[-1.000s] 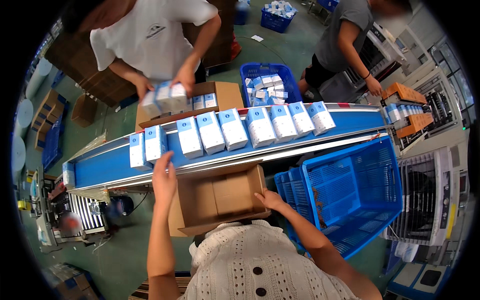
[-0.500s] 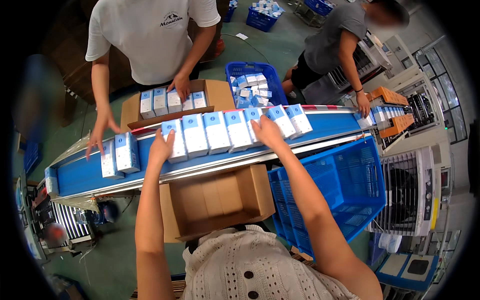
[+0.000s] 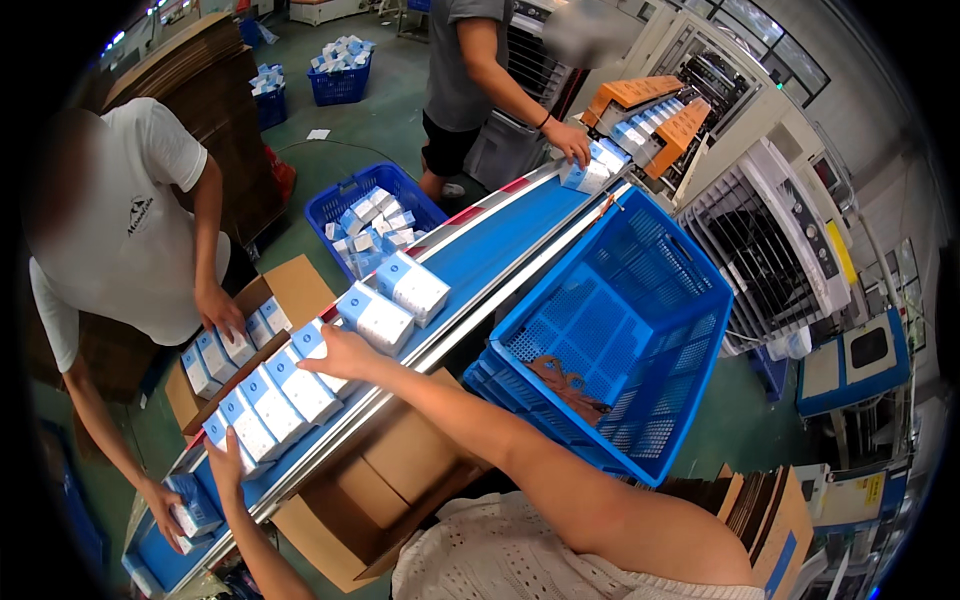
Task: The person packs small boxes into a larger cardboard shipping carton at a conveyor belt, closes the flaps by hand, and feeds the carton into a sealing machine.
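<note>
Head view shows a slanting row of white-and-blue boxes (image 3: pixel 304 390) standing on a blue conveyor belt (image 3: pixel 495 250), between the person's two hands. The right hand (image 3: pixel 347 354) grips the row's upper end, thumb and fingers spread around the last box there. The left hand (image 3: pixel 228 464) lies against the lower end, its thumb on the end box; its other fingers are partly hidden, so how firmly it holds cannot be told. The hands are well apart, with the row filling the gap.

Just beyond the right hand, two more boxes (image 3: pixel 377 318) stand close together on the belt. Just past the left hand, a co-worker's hand (image 3: pixel 163 514) touches another box (image 3: pixel 192 507). Across the belt from the grip, that co-worker's other hand (image 3: pixel 220 311) rests on boxes packed in an open carton (image 3: pixel 303 288).

Nearer the person's body, below the right forearm, sits an open cardboard box (image 3: pixel 345 515) with its bare inside in view. To the right of the right hand is a large blue basket (image 3: pixel 590 310) with a brown item (image 3: pixel 567 388) inside. Beyond the two boxes, behind the belt, a blue crate (image 3: pixel 345 187) holds jumbled small boxes. Farthest up the belt, another co-worker's hand (image 3: pixel 568 143) touches boxes (image 3: pixel 588 174) beside orange guides (image 3: pixel 682 138).
</note>
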The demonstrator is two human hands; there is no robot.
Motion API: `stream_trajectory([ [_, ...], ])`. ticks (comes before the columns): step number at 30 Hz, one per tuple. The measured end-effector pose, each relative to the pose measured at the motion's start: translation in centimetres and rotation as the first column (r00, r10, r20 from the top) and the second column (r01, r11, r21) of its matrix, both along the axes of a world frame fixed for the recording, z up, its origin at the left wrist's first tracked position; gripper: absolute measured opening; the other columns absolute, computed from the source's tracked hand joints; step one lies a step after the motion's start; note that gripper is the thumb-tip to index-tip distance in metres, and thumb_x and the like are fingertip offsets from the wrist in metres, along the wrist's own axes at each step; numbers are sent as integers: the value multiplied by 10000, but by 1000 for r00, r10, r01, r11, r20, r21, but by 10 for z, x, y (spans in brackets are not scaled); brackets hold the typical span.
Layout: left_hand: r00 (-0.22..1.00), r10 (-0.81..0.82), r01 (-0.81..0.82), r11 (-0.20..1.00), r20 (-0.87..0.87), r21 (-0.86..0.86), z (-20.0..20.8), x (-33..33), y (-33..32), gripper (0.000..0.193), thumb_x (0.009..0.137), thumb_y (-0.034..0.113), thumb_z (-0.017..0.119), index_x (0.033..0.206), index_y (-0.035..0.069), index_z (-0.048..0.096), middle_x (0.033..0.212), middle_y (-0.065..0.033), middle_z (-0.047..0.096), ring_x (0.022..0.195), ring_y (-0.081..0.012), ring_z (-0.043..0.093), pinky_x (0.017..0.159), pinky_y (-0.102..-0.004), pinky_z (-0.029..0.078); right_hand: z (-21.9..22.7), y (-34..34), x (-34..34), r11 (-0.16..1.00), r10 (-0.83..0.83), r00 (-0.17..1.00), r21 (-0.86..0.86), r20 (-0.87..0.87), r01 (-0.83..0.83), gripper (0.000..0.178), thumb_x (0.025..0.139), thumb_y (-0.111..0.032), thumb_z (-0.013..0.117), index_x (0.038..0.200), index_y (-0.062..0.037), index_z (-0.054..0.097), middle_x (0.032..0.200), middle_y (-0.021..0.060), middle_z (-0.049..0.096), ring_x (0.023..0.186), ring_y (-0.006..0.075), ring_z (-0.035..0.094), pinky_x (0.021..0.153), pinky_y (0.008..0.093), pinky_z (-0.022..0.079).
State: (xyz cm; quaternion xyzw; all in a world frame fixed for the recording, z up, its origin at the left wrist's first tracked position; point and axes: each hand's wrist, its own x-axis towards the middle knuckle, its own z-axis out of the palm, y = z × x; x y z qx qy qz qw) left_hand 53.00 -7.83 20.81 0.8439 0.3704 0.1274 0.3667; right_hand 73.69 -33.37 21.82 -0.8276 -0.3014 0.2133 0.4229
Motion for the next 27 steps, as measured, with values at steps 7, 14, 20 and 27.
stream_trajectory([
  [7, 978, 30, -57, 991, 208, 122, 33, -32, -19, 589, 813, 272, 546, 1230, -55, 287, 1094, -206, 489, 1001, -256, 479, 865, -332, 359, 50, -25, -26, 992, -88, 976, 111, 199, 67, 668, 660, -469, 640, 935, 105, 439, 893, 276, 508, 828, 408, 527, 712, 421, 430],
  [14, 957, 151, -177, 981, 249, 86, 60, -93, -126, 694, 770, 225, 593, 1275, -39, 197, 1197, -226, 389, 1071, -277, 418, 921, -334, 309, 58, -100, -89, 995, -101, 983, 20, 156, 99, 764, 603, -473, 679, 1110, 38, 423, 1064, 221, 443, 948, 375, 492, 805, 403, 414],
  [20, 871, 214, -215, 975, 442, -48, 27, -125, -134, 705, 778, 199, 584, 1289, -56, 170, 1244, -200, 335, 1111, -246, 374, 935, -327, 296, 38, -99, -111, 966, -168, 962, 233, 215, 116, 745, 605, -447, 698, 1088, 41, 409, 1025, 234, 471, 927, 381, 493, 801, 403, 406],
  [27, 993, 16, -30, 993, 118, 112, 69, -46, -76, 636, 751, 376, 595, 1173, -25, 340, 945, -208, 566, 897, -299, 558, 774, -344, 424, 67, -63, -38, 990, -135, 973, 73, 190, 123, 548, 642, -345, 709, 972, 17, 464, 894, 186, 582, 848, 280, 578, 721, 345, 454],
])
